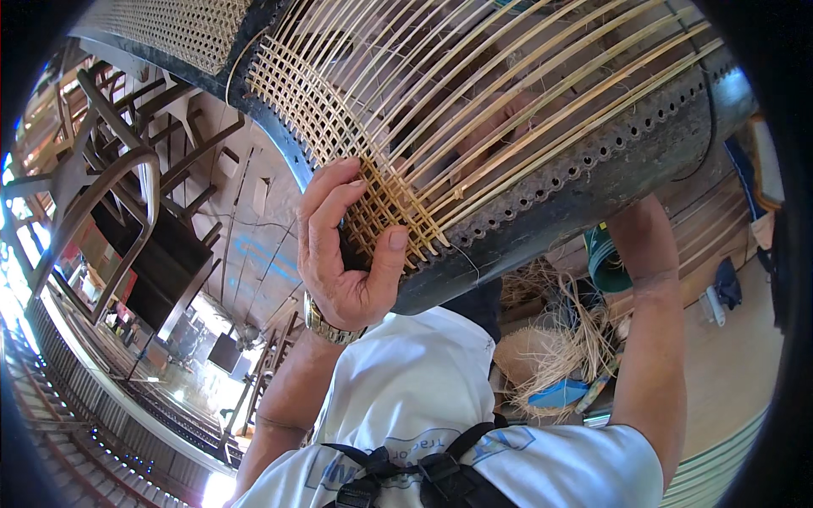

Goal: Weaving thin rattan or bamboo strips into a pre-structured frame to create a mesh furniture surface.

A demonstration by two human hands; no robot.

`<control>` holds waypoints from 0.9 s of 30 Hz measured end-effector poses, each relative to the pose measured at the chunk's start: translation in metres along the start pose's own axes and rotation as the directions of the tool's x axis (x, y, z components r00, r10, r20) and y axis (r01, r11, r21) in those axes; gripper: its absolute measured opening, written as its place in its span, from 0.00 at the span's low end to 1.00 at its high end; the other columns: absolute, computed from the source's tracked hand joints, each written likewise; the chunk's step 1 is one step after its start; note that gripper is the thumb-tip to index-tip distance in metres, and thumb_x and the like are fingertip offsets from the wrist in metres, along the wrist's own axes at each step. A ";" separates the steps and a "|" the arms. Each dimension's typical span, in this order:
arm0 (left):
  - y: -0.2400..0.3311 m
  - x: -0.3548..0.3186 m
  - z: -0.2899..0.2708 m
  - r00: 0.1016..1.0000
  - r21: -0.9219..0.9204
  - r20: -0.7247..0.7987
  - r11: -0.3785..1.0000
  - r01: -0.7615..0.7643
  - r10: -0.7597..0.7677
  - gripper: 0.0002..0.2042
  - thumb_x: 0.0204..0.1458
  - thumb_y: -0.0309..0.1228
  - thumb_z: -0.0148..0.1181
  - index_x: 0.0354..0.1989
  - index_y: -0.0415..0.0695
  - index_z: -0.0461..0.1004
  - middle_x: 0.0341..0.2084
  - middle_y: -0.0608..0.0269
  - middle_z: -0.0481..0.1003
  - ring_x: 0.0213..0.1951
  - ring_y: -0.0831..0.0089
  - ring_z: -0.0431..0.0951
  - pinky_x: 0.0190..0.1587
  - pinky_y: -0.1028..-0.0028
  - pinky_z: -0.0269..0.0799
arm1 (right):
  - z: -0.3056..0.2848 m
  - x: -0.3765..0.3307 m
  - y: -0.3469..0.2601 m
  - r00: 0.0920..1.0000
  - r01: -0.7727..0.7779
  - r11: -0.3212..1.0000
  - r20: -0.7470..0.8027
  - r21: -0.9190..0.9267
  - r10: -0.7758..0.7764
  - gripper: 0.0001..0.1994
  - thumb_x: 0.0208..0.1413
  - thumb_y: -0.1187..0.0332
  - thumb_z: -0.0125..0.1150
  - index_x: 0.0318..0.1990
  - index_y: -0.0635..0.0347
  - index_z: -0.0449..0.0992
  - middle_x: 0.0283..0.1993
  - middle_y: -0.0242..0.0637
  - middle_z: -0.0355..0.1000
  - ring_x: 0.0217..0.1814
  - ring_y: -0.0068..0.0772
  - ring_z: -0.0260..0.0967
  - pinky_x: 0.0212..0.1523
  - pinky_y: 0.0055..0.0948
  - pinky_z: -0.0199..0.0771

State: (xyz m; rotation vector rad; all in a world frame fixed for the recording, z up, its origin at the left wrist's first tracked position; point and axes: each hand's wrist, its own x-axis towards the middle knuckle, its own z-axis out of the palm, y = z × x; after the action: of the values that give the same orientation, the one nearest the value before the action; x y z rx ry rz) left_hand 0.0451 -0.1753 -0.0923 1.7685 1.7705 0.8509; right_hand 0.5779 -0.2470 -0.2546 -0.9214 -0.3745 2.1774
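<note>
A dark wooden chair frame [550, 207], its edge lined with small holes, lies across in front of me. Pale cane strands [474, 110] stretch over its opening, and at the left end they form a tight open-mesh weave [318, 114]. My left hand [343, 254] is closed round the near-left corner, with fingertips and thumb pressed on the browner part of the weave [381, 207]. Under the frame reaches my right hand [514, 108], seen dimly between the strands; its fingers are mostly hidden. A thin loose strand [470, 262] hangs off the near edge.
Another finished cane panel [174, 30] fills the far left. Dark wooden chair parts [127, 182] are stacked at left. Below the frame, near my right forearm, lie a heap of cane scraps [567, 356] and a green round container [605, 261]. A white-handled tool [713, 306] rests at right.
</note>
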 end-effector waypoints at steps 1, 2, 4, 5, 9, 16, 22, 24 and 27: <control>0.000 0.000 -0.001 1.000 0.008 0.008 1.000 0.001 -0.001 0.21 0.53 0.32 0.65 0.53 0.35 0.69 0.53 0.42 0.72 0.56 0.49 0.74 0.60 0.57 0.67 | 0.004 -0.005 0.001 1.000 -0.001 1.000 -0.002 -0.007 0.001 0.14 0.61 0.74 0.61 0.53 0.64 0.74 0.48 0.35 0.74 0.47 0.30 0.71 0.47 0.31 0.74; 0.001 0.001 -0.001 1.000 0.006 0.007 1.000 0.003 -0.003 0.21 0.53 0.32 0.65 0.53 0.35 0.69 0.53 0.42 0.72 0.56 0.49 0.74 0.60 0.57 0.67 | 0.006 -0.001 0.001 1.000 -0.002 1.000 -0.004 -0.014 0.002 0.14 0.61 0.74 0.61 0.53 0.64 0.74 0.48 0.35 0.74 0.47 0.30 0.71 0.47 0.31 0.74; 0.001 0.001 0.000 1.000 0.001 0.003 1.000 0.001 -0.001 0.20 0.53 0.31 0.65 0.51 0.34 0.71 0.53 0.43 0.72 0.56 0.49 0.74 0.60 0.57 0.67 | 0.013 0.006 0.003 1.000 -0.001 1.000 -0.009 -0.029 0.001 0.14 0.61 0.74 0.61 0.53 0.64 0.74 0.48 0.35 0.74 0.47 0.31 0.71 0.47 0.31 0.74; 0.002 0.002 -0.001 1.000 0.002 0.002 1.000 0.003 -0.003 0.20 0.53 0.31 0.65 0.51 0.34 0.71 0.53 0.43 0.72 0.56 0.49 0.74 0.60 0.57 0.67 | 0.020 0.010 0.005 1.000 -0.002 0.999 -0.009 -0.035 0.002 0.14 0.61 0.74 0.61 0.53 0.64 0.74 0.48 0.35 0.74 0.47 0.31 0.71 0.47 0.31 0.74; 0.004 0.004 -0.003 1.000 0.036 0.026 0.999 0.009 -0.010 0.18 0.53 0.31 0.66 0.49 0.35 0.72 0.53 0.43 0.72 0.56 0.48 0.74 0.60 0.57 0.68 | 0.039 0.014 0.010 1.000 0.000 0.998 -0.012 -0.058 -0.001 0.14 0.61 0.74 0.61 0.53 0.64 0.74 0.48 0.35 0.74 0.47 0.31 0.70 0.47 0.32 0.74; 0.007 0.004 -0.004 0.999 0.057 0.034 0.998 0.020 -0.022 0.17 0.53 0.32 0.66 0.47 0.35 0.73 0.53 0.44 0.73 0.56 0.49 0.74 0.60 0.58 0.68 | 0.021 0.000 0.002 0.999 0.024 0.994 -0.031 -0.108 -0.028 0.14 0.61 0.74 0.61 0.54 0.64 0.74 0.48 0.35 0.74 0.48 0.31 0.70 0.48 0.32 0.74; 0.007 0.004 -0.003 1.000 0.052 0.015 0.999 0.016 -0.017 0.17 0.53 0.32 0.66 0.47 0.35 0.74 0.53 0.44 0.73 0.55 0.49 0.74 0.59 0.58 0.68 | 0.035 -0.002 0.008 0.998 0.041 0.990 -0.032 -0.134 -0.046 0.14 0.61 0.74 0.61 0.54 0.64 0.74 0.49 0.35 0.74 0.48 0.31 0.70 0.48 0.32 0.74; 0.006 0.003 -0.001 1.000 0.040 0.004 0.999 0.015 -0.015 0.17 0.53 0.32 0.66 0.47 0.36 0.74 0.53 0.44 0.73 0.55 0.49 0.74 0.59 0.59 0.69 | 0.043 0.001 0.010 0.998 0.045 0.988 -0.036 -0.145 -0.051 0.14 0.61 0.74 0.61 0.54 0.64 0.74 0.49 0.35 0.74 0.49 0.31 0.70 0.48 0.32 0.74; 0.007 0.003 -0.001 1.000 0.030 -0.005 0.999 0.016 -0.015 0.16 0.53 0.31 0.66 0.46 0.36 0.74 0.52 0.44 0.73 0.55 0.50 0.75 0.59 0.59 0.69 | 0.051 0.007 0.015 0.997 0.055 0.985 -0.038 -0.162 -0.062 0.14 0.61 0.74 0.61 0.54 0.64 0.74 0.49 0.35 0.74 0.49 0.31 0.70 0.48 0.33 0.74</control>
State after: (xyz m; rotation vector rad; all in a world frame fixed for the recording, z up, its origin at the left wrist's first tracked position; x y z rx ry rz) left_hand 0.0489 -0.1723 -0.0864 1.7711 1.8069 0.8264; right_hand 0.5305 -0.2516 -0.2294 -1.0301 -0.5561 2.0935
